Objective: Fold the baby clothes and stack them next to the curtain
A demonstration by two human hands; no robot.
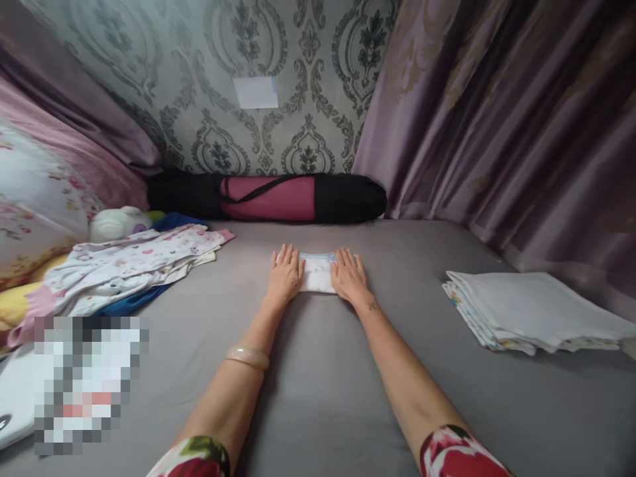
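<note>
A small white folded cloth (pixel 318 275) with a light blue strip along its far edge lies flat on the grey bed sheet (pixel 318 371). My left hand (pixel 287 273) rests palm down on its left end, fingers stretched forward. On the right end lies my right hand (pixel 349 273), also flat, with its fingers slightly apart. Only the middle of the cloth shows between my thumbs; both ends are under my hands. Neither hand grips anything.
At left lie printed children's clothes (pixel 134 258) in a loose pile beside a white plush toy (pixel 119 223). A stack of folded white cloths (pixel 536 308) sits at right. Along the wall stretches a black and maroon long bag (pixel 268 197). Purple curtains (pixel 472 119) hang on both sides.
</note>
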